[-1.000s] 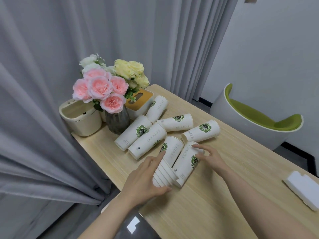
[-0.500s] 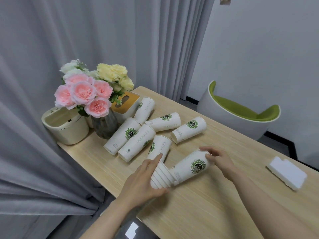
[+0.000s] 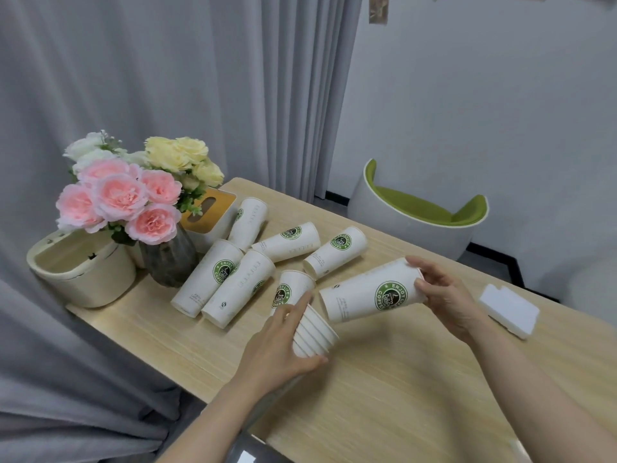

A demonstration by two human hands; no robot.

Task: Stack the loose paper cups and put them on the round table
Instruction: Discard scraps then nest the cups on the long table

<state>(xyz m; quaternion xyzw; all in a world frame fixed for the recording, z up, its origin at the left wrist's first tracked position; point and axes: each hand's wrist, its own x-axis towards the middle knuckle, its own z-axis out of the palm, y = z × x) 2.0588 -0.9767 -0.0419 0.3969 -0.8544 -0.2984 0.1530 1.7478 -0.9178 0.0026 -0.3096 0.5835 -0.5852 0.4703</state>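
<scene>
Light wooden desk, glass vase of flowers at its far left, cream tub left of the vase, tissue box behind it, five loose paper cups lying right of the vase, white foam block far right.

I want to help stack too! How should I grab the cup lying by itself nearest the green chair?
Wrap your fingers around the middle of that lone cup, coming down from above. It lies on its side with space around it, and its round body fits a hand.
</scene>
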